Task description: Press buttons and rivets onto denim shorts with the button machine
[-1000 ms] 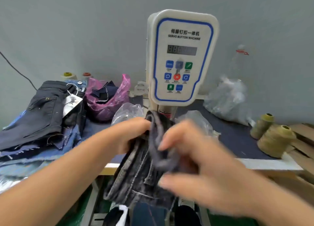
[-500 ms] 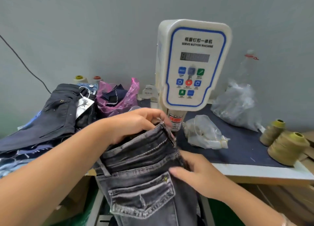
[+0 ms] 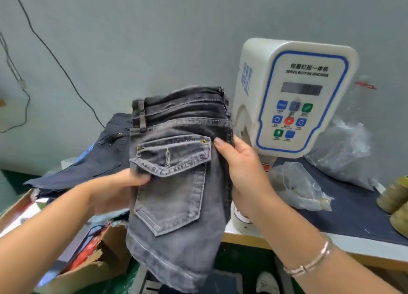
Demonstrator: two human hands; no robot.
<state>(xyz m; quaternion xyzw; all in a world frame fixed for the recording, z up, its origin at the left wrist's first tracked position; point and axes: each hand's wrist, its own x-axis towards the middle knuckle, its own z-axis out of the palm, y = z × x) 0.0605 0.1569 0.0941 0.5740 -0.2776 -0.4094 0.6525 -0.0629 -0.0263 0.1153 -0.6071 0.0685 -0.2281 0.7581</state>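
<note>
Grey wall (image 3: 132, 28) behind my bench, with a black cable (image 3: 55, 57) trailing down it, and only the head view to go by. From it I see the white servo button machine (image 3: 295, 99) standing at the right on the dark-covered worktable (image 3: 353, 214), clear plastic bags (image 3: 302, 189) at its foot and thread cones (image 3: 395, 196) at the far right edge. Dark denim garments (image 3: 97, 159) lie heaped to the left, above a torn cardboard box (image 3: 92, 262).

I hold the grey denim shorts (image 3: 176, 205) up in the air, just left of the machine, back flap pocket (image 3: 172, 154) facing me. My left hand (image 3: 119, 185) pinches the left edge under the flap, fingers curled into the cloth; my right hand (image 3: 240, 165) grips the right side seam, thumb in front and fingers hidden behind the fabric. Two small brass rivets (image 3: 204, 141) already sit at the flap's top corners (whether the waistband button is on, I cannot tell).

I judge this to be the checking step, between presses. Next I would need to turn the shorts to the spot lacking hardware, flatten that layer, and feed it under the machine head, which is hidden behind my right hand.
</note>
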